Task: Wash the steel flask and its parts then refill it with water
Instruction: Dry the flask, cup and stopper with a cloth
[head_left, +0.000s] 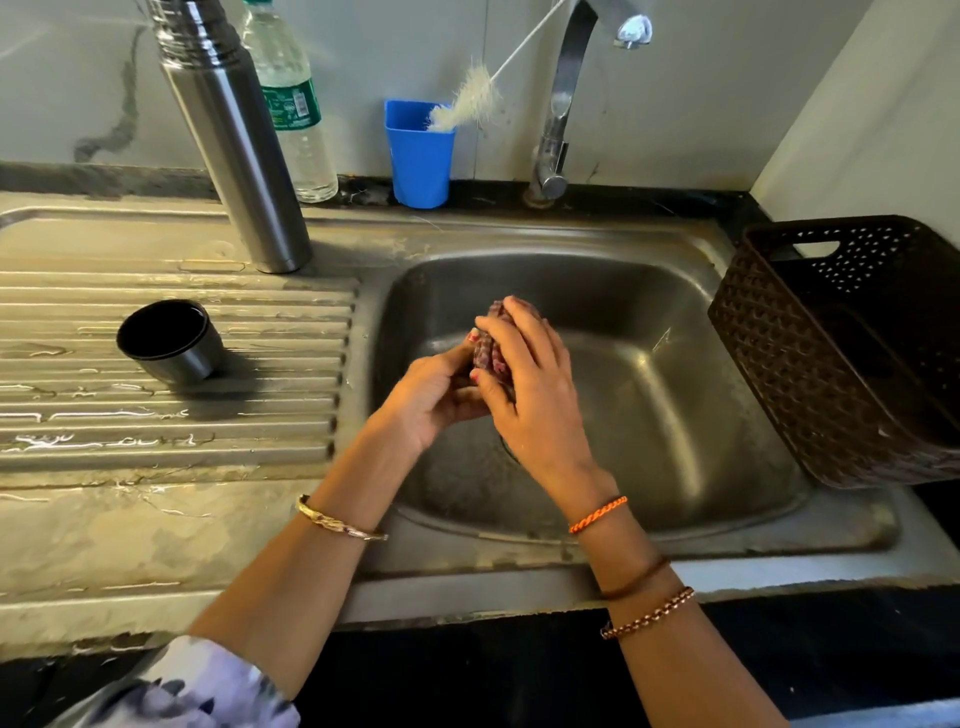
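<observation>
The right hand (524, 384) and the left hand (436, 400) meet above the sink basin (675, 415), fingers of both curled around a dark reddish scrubber (493, 343) pressed between them; whether a small flask part lies hidden inside the scrubber cannot be told. The right hand covers the scrubber from above and the side, while the left cups it from below. No water is seen running from the tap (566, 93), whose spout rises out of the top of the view.

To the left, on the wet ribbed drainboard (156, 431), the flask's cup lid (169, 343) stands mouth up, apart from the hands. Farther back on the same surface the steel flask (234, 150) stands upright, its top out of view. Just behind the flask stands a clear plastic water bottle (293, 114). A blue cup (418, 156) holding a white bottle brush (472, 101) stands near the tap base, and a brown perforated basket (841, 348) sits at the sink's right edge.

Judged from this arrangement, the washing stage appears under way, the flask body and cup lid set aside on the wet board; rinsing of whatever remains, reassembly and refilling with water appear still to come
</observation>
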